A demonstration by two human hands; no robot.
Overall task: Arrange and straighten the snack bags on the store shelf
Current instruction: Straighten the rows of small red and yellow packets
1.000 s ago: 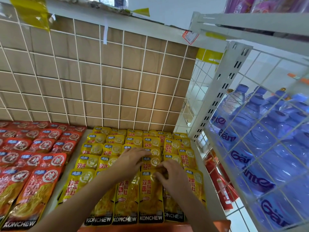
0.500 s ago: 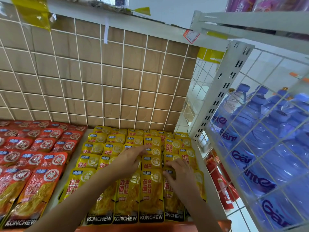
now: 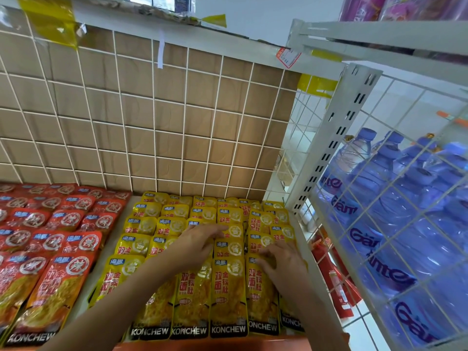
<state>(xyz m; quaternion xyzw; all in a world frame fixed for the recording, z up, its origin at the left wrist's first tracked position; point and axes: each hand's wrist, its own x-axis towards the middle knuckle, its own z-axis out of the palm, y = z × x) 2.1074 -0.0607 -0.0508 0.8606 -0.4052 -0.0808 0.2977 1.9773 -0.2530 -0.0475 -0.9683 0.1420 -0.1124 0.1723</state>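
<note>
1. Rightward is where the right hand (image 3: 281, 262) has slid since a second ago, off the top of one front bag and onto the columns nearest the right edge. The left hand (image 3: 200, 239) has hardly shifted.
2. Yellow snack bags (image 3: 229, 287) lie flat in the lower centre of the frame. They sit in overlapping columns, and each bag's long axis runs from the bottom edge up toward the back panel.
3. The left hand lies palm down on the middle columns with its fingers straight and together. It presses the bags and grips none of them.
4. The right hand rests on the bag tops in the right columns, fingers spread and only slightly bent. They are blurred, but no pinch shows.
5. The back right bags (image 3: 258, 219) lie just up-frame of the right fingertips and look a little tilted against their neighbours. The right hand is the nearer one. Squaring them would probably take a small twist and a push along that long axis.
6. The shelf (image 3: 107, 249) holds two blocks. The yellow one is at centre and the red snack bags (image 3: 63, 249) are at lower left, with a bare white strip between them.
7. Behind the bags, across the middle of the frame, a white wire grid (image 3: 152, 138) stands in front of brown board.
8. At right, past a slotted post (image 3: 336, 153), a wire rack holds blue water bottles (image 3: 379, 198) packed close together.
</note>
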